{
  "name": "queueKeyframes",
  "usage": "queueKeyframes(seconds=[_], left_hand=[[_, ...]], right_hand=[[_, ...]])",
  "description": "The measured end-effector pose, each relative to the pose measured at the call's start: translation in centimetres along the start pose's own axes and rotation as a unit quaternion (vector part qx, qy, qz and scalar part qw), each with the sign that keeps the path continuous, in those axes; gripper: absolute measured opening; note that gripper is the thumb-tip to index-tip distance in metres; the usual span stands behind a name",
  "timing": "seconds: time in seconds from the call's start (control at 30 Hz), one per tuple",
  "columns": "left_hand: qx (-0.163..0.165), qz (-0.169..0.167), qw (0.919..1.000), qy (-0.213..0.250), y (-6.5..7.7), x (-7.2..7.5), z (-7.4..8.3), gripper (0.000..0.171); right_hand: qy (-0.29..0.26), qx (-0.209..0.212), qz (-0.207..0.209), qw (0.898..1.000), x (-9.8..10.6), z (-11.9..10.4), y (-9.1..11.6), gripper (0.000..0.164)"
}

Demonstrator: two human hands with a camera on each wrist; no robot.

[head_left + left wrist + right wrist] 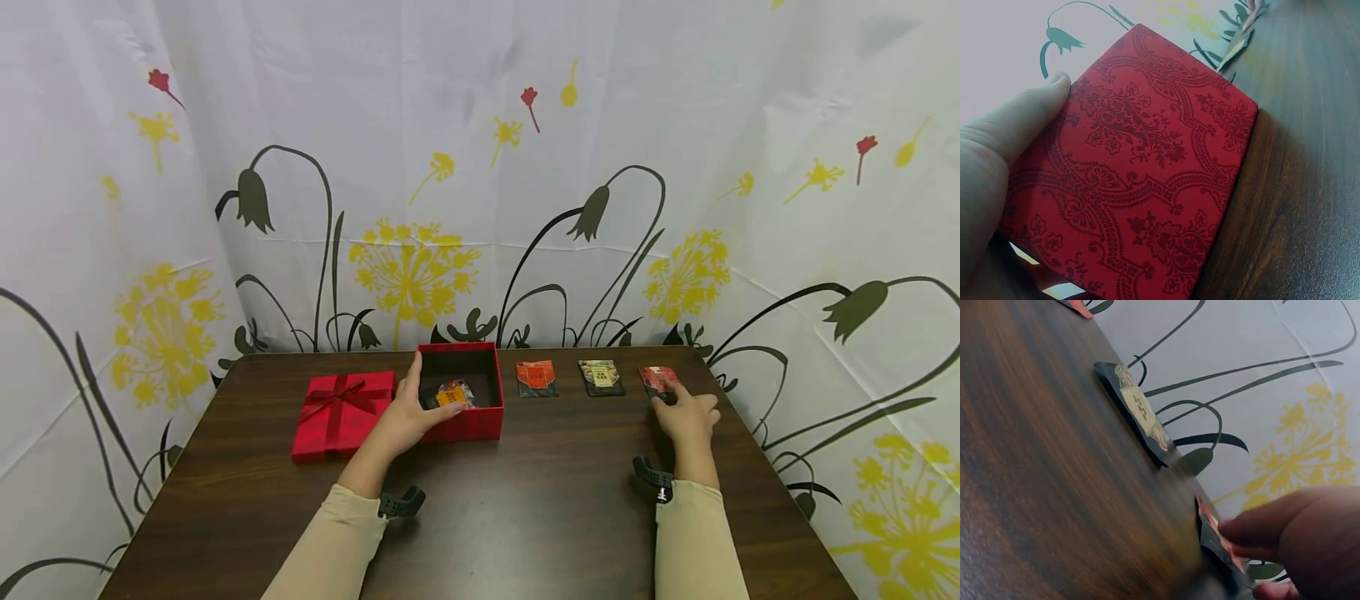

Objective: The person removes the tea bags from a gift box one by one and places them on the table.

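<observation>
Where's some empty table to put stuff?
The table is bare between the red box and right hand, in front of the orange packet and yellow-labelled packet; also left of the ribboned lid. It's crowded where lid, box and left hand bunch together.

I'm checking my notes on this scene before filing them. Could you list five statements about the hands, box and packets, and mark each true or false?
1. The left hand touches the red box. True.
2. The red box is closed. False: it stands open, and the ribboned lid lies to its left.
3. Right of the box, the left packet, middle packet and far-right packet form a row. True.
4. No packet is inside the box. False: an inner packet lies in it.
5. The right hand is at the far-right packet. True.
</observation>
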State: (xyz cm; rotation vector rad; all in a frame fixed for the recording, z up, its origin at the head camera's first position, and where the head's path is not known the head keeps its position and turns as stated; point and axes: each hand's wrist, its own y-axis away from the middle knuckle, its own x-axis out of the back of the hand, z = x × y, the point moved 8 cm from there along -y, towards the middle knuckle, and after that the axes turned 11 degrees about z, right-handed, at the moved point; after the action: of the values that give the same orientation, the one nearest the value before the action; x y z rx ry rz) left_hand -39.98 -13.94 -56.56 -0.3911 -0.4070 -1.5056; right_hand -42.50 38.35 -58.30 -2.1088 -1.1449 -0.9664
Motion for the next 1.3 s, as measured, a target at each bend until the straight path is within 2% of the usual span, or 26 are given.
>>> queueKeyframes(seconds=[0.2,0.47,0.77,1.0,1.17,1.3], left_hand=[[0.002,-0.001,1.0,0.0,0.0,-0.3,0.2,0.129],[0.001,-0.006,1.0,0.004,-0.1,-0.9,0.4,0.129],[0.002,-0.005,1.0,0.003,-0.1,-0.7,0.4,0.129],[0.01,-0.005,0.9999,-0.005,0.1,-0.6,0.2,0.13],[0.011,0.0,0.9999,0.001,0.1,-0.5,0.2,0.133],[0.009,-0.001,1.0,0.003,0.1,-0.6,0.2,0.13]], right_hand=[[-0.004,0.029,-0.031,0.999,-0.4,-0.2,0.1,0.072],[-0.004,0.027,-0.038,0.999,-0.4,0.6,0.1,0.076],[-0.021,0.046,-0.03,0.998,-0.5,0.3,0.2,0.061],[-0.026,0.04,-0.034,0.998,-0.6,0.0,0.2,0.059],[-0.053,0.034,-0.024,0.998,-0.8,0.3,0.1,0.056],[-0.113,0.012,0.022,0.993,-0.5,0.8,-0.2,0.049]])
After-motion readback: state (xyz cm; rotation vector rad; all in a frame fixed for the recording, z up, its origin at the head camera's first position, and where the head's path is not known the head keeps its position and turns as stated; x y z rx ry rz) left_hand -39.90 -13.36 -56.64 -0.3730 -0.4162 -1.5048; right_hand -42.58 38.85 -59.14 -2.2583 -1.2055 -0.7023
